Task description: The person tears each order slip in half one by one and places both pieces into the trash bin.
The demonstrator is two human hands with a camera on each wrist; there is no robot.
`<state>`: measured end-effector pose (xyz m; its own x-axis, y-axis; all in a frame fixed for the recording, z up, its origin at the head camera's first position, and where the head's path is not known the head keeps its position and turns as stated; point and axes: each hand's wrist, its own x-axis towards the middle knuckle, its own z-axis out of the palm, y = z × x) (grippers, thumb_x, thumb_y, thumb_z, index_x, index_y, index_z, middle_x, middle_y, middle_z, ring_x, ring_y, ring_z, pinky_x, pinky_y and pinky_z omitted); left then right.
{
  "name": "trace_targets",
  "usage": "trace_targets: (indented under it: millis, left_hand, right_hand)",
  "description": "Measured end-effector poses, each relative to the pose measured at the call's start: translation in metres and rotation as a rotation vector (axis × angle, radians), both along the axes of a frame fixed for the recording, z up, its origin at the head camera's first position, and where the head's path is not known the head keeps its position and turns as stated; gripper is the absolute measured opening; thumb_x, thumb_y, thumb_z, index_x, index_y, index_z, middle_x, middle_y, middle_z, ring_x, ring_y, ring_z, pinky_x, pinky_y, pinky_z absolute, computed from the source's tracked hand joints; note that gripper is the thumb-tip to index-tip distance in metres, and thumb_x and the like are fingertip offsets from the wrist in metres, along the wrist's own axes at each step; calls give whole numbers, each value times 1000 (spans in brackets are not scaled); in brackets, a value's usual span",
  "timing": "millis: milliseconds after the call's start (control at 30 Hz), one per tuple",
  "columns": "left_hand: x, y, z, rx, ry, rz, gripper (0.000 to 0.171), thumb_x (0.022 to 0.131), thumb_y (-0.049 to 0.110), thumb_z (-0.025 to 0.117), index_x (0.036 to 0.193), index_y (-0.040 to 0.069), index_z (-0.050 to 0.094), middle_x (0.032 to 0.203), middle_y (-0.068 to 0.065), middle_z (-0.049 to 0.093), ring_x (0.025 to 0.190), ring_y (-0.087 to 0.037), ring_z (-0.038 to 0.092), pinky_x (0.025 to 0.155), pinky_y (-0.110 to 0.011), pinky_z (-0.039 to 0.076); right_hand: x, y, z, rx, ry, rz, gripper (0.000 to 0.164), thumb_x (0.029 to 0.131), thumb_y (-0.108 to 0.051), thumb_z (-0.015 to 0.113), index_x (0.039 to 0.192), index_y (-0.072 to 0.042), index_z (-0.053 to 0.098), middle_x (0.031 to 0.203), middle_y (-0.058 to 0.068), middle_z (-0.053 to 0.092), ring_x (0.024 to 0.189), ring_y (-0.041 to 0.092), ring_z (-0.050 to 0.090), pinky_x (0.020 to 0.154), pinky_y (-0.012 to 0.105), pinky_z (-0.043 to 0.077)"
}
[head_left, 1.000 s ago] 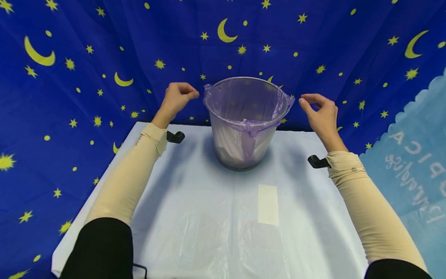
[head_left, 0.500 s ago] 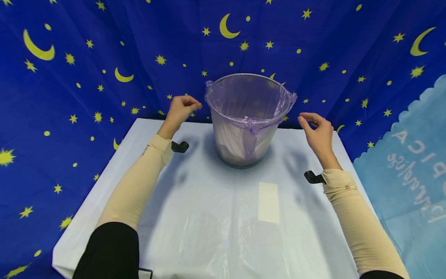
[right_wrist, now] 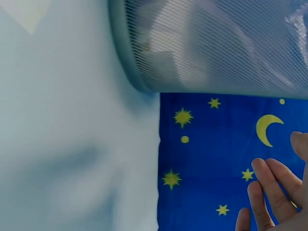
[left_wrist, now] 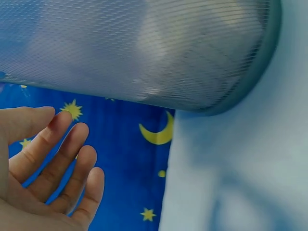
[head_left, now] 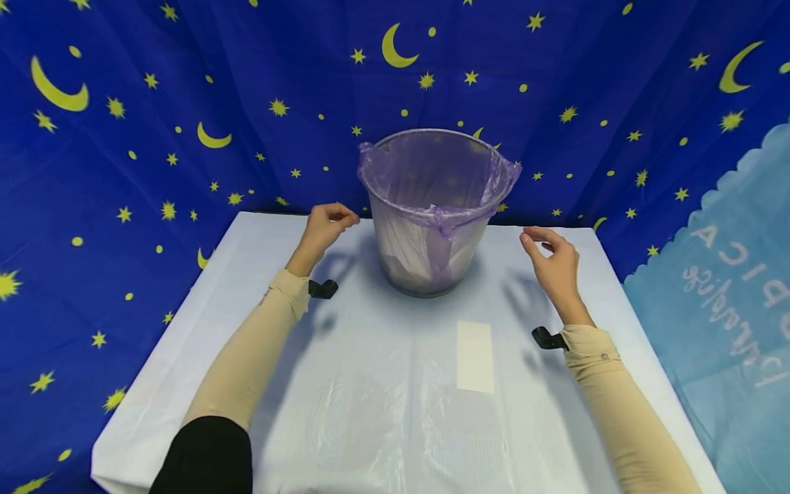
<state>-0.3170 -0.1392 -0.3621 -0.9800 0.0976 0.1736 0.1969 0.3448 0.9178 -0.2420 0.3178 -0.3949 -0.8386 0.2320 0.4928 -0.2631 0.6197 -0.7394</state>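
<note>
A silvery mesh wastebasket (head_left: 398,237) stands upright at the back of the table. Its purple plastic bag (head_left: 453,221) is folded over the rim, gathered at the front and sticking out at both sides. Pale crumpled stuff shows through the mesh near the bottom. To the left of the basket hovers my left hand (head_left: 322,233), fingers loosely bent, apart from the mesh. My right hand (head_left: 555,267) is held to its right, also touching nothing. In both wrist views, the left hand's fingers (left_wrist: 67,154) and the right hand's fingers (right_wrist: 274,190) are relaxed with nothing between them.
A white cloth-covered table (head_left: 370,405) bears a pale rectangular paper (head_left: 474,357) in front of the basket. Behind hangs a blue curtain (head_left: 296,62) with yellow moons and stars. A light blue lettered cloth (head_left: 728,288) hangs at the right.
Both hands have come down from beside the basket's rim to lower along its sides, staying apart from it. The basket and its bag have stayed in place.
</note>
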Motion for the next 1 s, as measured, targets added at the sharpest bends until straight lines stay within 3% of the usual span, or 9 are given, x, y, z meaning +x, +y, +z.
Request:
trace_targets:
  millis: [233,467,700,867,1000]
  left_hand:
    - [6,-6,-30,-54,21,4,17,101,16,71,105,2,80,108,-14,78,99,-19,68,82,-29,51]
    - [18,-3,-53,-10,-14,-28,17,100,15,73,105,0,79,108,-17,77,102,-22,67,92,-34,50]
    - [33,-1,-78,54,-57,-5,16,100,14,72,104,0,79,104,-12,76,98,-18,66,83,-28,51]
    - [38,6,-95,40,-71,18,17,100,16,73,103,0,79,104,-12,77,96,-16,64,82,-27,51]
    - [44,5,-105,54,-64,30,17,98,14,76,101,-2,78,101,-13,77,92,-17,66,81,-25,51]
  right_hand:
    - [10,-4,-24,-23,-21,24,32,100,-35,74,122,-11,78,116,12,78,119,24,65,104,46,47]
    - [25,-10,-46,-70,-39,2,30,100,-31,75,121,-11,79,113,12,79,108,-2,63,101,31,49]
    - [33,-16,-69,-130,-83,46,31,101,-30,74,122,-9,78,115,16,78,105,-8,62,105,43,51]
    - [38,-14,-82,-176,-95,58,29,102,-24,73,124,-6,77,117,19,77,103,-8,62,100,26,52]
    - [44,-21,-84,-191,-102,92,29,104,-17,69,125,1,74,118,24,75,104,-3,65,94,13,50]
